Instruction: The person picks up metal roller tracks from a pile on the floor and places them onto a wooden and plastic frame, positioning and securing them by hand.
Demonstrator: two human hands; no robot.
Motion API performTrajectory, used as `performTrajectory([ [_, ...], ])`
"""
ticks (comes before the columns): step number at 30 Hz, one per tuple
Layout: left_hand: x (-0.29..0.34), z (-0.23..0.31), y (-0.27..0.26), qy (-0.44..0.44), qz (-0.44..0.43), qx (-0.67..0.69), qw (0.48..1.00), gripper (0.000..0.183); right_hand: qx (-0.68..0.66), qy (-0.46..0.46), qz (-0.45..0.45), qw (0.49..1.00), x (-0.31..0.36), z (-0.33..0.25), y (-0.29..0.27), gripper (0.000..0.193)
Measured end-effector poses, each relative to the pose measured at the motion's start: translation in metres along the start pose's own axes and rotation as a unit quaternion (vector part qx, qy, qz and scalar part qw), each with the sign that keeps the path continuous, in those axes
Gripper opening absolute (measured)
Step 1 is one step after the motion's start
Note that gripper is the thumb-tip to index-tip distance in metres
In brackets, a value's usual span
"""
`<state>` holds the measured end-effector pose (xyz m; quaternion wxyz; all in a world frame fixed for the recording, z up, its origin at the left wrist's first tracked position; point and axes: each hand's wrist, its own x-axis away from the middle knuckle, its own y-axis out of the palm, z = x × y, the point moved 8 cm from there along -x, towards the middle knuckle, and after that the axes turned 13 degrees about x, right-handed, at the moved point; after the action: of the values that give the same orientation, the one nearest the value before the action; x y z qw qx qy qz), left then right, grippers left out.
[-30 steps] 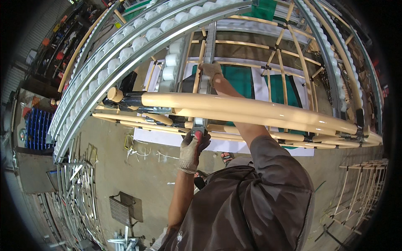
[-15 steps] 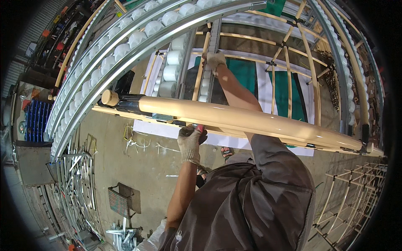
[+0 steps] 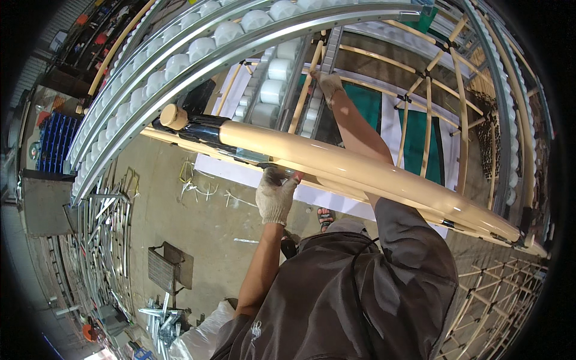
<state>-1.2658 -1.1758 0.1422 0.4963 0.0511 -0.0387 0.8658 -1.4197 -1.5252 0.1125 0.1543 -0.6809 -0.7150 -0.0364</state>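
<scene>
Two-handed handling of a narrow roller track (image 3: 309, 117) inside a frame of tan pipes. The track lies beyond the thick tan pipe (image 3: 360, 157), beside a slender upright one (image 3: 304, 99); its near end is hidden. The gloved right hand (image 3: 328, 87) reaches over to it, fingers closed on its edge. The gloved left hand (image 3: 276, 195) is bent up beneath the thick pipe, its fingers partly hidden—whether they grip anything cannot be told. Good practice, as judged here: support the track at two well-separated points, keep it in line with the frame, and hold the left fingers clear of the pinch between metal and pipe. Markings: a small pale mark on the dark jacket (image 3: 327, 288) and another on the sandal (image 3: 326, 219)—both too small to read.
</scene>
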Motion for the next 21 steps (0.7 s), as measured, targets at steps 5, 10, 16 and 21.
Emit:
performTrajectory([
  [5,0.004,-0.016,-0.012,-0.058,-0.003,0.010,0.998,0.029,-0.069,0.013,-0.037,0.997,-0.020,0.019,0.036,0.030],
  [10,-0.005,-0.032,-0.004,-0.076,-0.042,0.087,0.992,0.031,-0.083,-0.049,-0.041,0.995,-0.072,0.066,0.018,0.053],
  [16,0.034,0.119,-0.030,0.020,-0.153,-0.203,0.967,0.050,0.141,-0.009,-0.016,0.990,-0.010,0.045,0.018,0.090],
  [21,0.103,0.353,-0.163,0.477,0.068,-0.304,0.822,0.076,0.307,-0.123,-0.069,0.941,0.177,-0.070,-0.016,0.077],
])
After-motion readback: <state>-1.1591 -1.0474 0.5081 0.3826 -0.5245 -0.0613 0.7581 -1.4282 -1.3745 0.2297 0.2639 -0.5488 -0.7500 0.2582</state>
